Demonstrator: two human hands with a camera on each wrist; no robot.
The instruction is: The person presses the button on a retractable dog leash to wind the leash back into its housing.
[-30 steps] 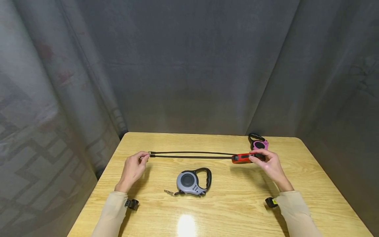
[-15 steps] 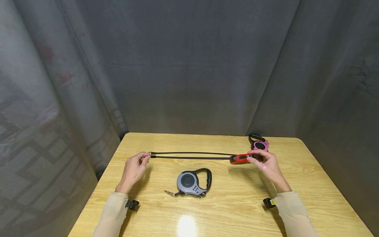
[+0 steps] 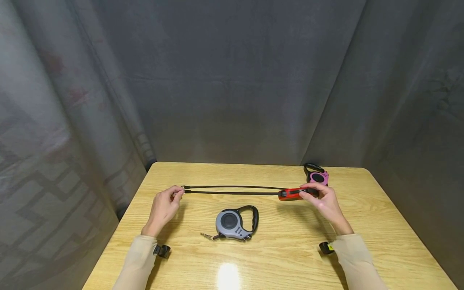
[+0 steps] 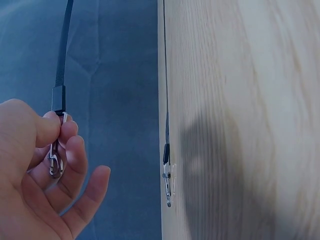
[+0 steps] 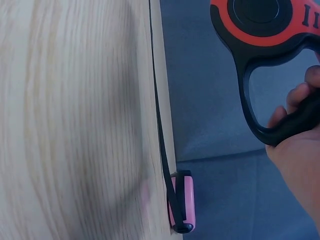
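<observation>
A person is stretching a black flat leash strap (image 3: 232, 190) between two hands above a pale wooden table (image 3: 282, 257). Only the left-wrist view is showing the detail at that end: the left hand (image 4: 37, 170) is pinching a small silver metal snap clip (image 4: 55, 161) between thumb and curled forefinger, the other fingers hanging loosely bent below it, the strap running away from the pinch. Only the right-wrist view is showing the other end close up: the right hand (image 5: 300, 150) is gripping the black loop handle of a red-and-black plastic retractable leash casing (image 5: 265, 30), fingers wrapped through the loop, the round casing body jutting beyond the fingertips.

From the head view, both forearms in beige sleeves are reaching forward, wrists raised off the wood, the left hand (image 3: 164, 206) and right hand (image 3: 324, 201) well apart, the strap lying taut between them and the red casing (image 3: 290, 194) sitting just inward of the right grip. A grey-and-black retractable leash (image 3: 235, 222) is lying on the table nearer the person, between the two grips; a pink-and-black retractable leash (image 3: 317, 174) is resting just beyond the right hand.
</observation>
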